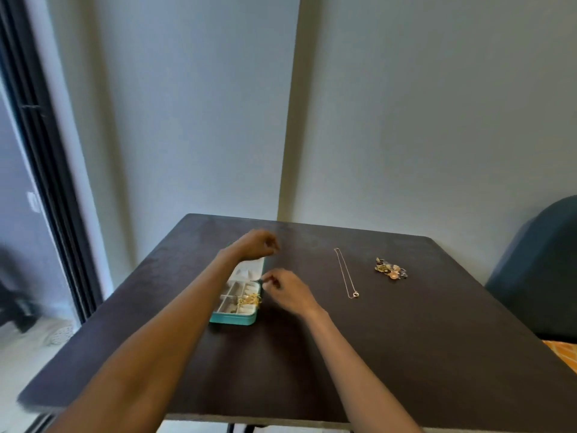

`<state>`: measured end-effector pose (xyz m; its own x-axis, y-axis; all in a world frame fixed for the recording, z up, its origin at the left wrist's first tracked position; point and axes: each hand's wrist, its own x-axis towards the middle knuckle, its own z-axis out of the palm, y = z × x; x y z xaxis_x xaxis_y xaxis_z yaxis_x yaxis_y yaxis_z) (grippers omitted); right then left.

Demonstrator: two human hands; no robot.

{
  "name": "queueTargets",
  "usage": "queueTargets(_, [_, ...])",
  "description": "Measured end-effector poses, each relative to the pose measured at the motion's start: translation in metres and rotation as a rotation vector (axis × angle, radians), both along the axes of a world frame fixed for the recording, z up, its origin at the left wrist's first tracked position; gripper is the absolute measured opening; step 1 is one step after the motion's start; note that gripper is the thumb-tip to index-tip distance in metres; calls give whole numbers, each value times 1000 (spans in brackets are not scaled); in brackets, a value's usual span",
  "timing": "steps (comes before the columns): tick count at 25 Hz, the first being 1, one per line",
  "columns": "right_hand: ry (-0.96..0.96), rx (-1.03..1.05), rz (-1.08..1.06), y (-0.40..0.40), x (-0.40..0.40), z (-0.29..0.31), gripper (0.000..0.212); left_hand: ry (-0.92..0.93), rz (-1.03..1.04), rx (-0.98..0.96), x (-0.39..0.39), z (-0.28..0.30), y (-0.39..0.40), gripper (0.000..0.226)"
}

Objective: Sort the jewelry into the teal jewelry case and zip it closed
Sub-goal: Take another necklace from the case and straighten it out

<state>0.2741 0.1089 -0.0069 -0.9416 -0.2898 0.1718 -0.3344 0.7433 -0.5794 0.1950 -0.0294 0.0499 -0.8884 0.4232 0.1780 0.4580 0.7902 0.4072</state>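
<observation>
Case [232,318]: teal, it lies open on your table [406,354], left of the middle, with the light lining facing up.
Left hand [254,247]: you hold it above the far end of the case; the fingers are curled inward, and I cannot tell if they hold something, because the hand is blurred.
Right hand [288,292]: it is just beside the right edge of the case; thumb and forefinger are pressed together on something small and dark at that edge, too small to name.
Compartments: the near right one holds gold pieces [249,300]; the others look nearly bare.
Necklace [346,273]: thin chain, stretched on the table right of your hands.
Pile [391,269]: mixed jewelry, further right, apart from the necklace.
</observation>
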Motion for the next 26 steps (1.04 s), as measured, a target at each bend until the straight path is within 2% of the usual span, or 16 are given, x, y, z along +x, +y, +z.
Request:
queueTargets(3, [-28, 163, 19, -26, 3, 0, 25, -89, 19, -81, 16, -22, -39, 16])
queueTargets(5, [-58, 234, 23, -29, -1, 2, 27, -159, 23, -62, 22, -30, -51, 14])
queueTargets(13, [-106, 229, 20, -28, -13, 15, 14, -265, -25, -48, 18, -21, -60, 15])
queueTargets(16, [-105, 61, 14, -29, -15, 26, 17, -233, -66, 42, 18, -12, -60, 17])
queueTargets(19, [-148, -211, -4, -28, -14, 41, 15, -251, -98, 194, 23, 0, -58, 20])
queueTargets(24, [-208, -694, -5, -30, -16, 74, 16, -468, -108, 773, 40, 11, -56, 41])
queueTargets(26, [-219, -843, -44, -28, -18, 83, 15, -479, -132, 897, 42, 18, -56, 41])
